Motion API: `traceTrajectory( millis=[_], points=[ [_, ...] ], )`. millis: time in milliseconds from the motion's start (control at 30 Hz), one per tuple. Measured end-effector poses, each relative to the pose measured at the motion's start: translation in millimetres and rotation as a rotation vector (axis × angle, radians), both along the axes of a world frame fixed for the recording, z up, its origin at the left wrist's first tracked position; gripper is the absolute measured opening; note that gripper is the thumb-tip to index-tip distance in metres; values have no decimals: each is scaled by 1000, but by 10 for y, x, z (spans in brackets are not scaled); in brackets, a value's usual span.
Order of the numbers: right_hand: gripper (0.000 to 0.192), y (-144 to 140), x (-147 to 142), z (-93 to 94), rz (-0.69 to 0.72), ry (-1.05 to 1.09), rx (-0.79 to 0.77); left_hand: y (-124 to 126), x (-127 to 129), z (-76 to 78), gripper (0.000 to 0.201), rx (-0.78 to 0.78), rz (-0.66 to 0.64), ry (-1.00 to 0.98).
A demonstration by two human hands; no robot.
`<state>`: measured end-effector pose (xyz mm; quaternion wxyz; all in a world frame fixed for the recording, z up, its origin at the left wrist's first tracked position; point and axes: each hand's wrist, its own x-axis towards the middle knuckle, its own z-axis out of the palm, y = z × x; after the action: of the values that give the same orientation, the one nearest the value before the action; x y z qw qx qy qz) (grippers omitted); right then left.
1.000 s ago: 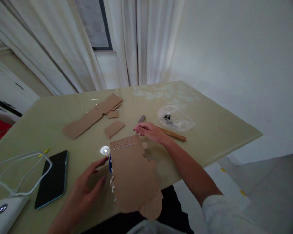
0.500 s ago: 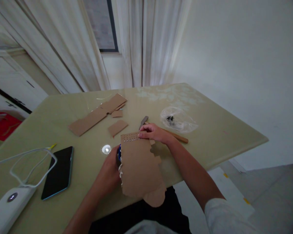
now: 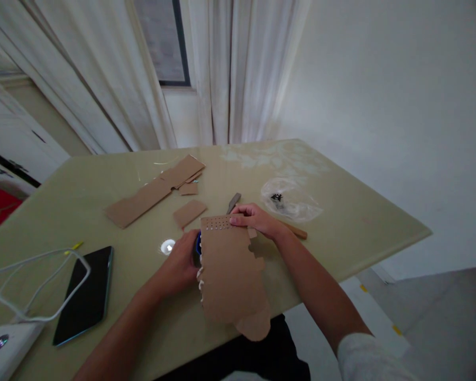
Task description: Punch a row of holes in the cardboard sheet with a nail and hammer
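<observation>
Left hand (image 3: 178, 267) grips the near-left edge of a cardboard sheet (image 3: 230, 270) overhanging the table (image 3: 341, 222); right hand (image 3: 256, 219) pinches its far studded edge. A loosened grip may let it slide off.

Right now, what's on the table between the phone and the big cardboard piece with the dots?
In the head view, the left hand lies between the phone and the cardboard sheet.

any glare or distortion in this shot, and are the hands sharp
Head view: a bright glare spot on the table beside the left hand; wide-angle bending slants the curtains; corners darken; left and right hand on the cardboard sheet look soft.
</observation>
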<state>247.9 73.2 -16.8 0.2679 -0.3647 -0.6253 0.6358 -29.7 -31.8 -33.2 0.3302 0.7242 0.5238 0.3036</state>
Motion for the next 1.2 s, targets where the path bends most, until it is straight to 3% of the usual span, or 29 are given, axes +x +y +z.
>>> traceTrajectory(
  millis=[133, 400, 667, 800, 1000, 1200],
  points=[
    [45, -5, -10, -7, -35, -13, -22, -47, -29, -75, 70, -1, -23, 39],
    [45, -8, 5, 8, -128, -13, -95, -77, 40, -30, 71, 94, -53, 119],
    [52, -33, -49, 58, -191, -2, -160, -73, 51, -35, 69, 85, -56, 119],
    [55, -35, -53, 79, -163, -17, -213, -78, 51, -21, 66, 89, -45, 113],
    [53, -39, -12, 103, -92, -20, -183, -90, 39, -24, 69, 81, -57, 127],
    [52, -28, 5, 115, -106, -37, -169, -79, 39, -40, 69, 86, -51, 130]
  ],
)
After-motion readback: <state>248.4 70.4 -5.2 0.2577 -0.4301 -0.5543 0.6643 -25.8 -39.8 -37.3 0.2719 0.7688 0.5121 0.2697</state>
